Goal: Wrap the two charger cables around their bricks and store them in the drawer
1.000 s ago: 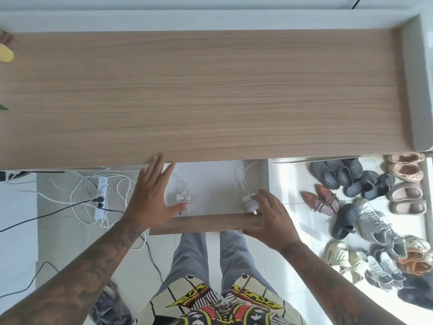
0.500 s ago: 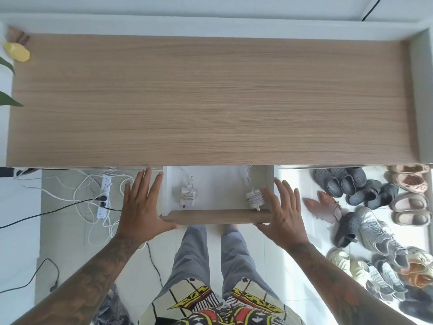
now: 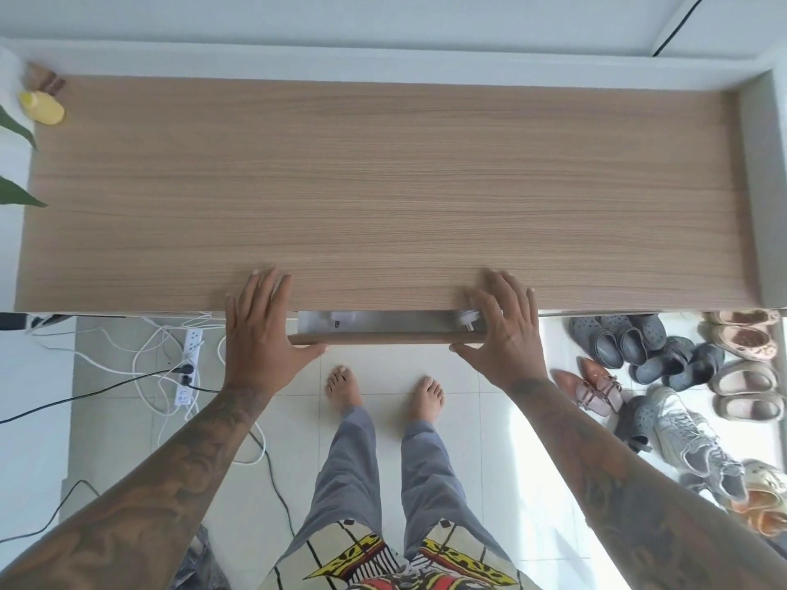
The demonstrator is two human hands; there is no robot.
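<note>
The drawer [image 3: 383,337] under the wooden desk top [image 3: 383,185] stands only a narrow gap out, with its wood front facing me. Inside the gap, a white charger brick [image 3: 340,319] shows at the left and another wrapped charger brick [image 3: 466,320] with its plug pins shows at the right. My left hand [image 3: 259,325] presses flat against the left end of the drawer front, fingers straight over the desk edge. My right hand [image 3: 502,330] presses the right end the same way, partly covering the right brick.
A white power strip [image 3: 189,364] with tangled white and black cables lies on the floor at the left. Several shoes [image 3: 664,376] crowd the floor at the right. A yellow object [image 3: 42,108] sits at the desk's far left corner. My bare feet stand below the drawer.
The drawer has slid in from half open to a narrow gap. Both hands moved forward with its front, and the chargers are now mostly hidden under the desk top.
</note>
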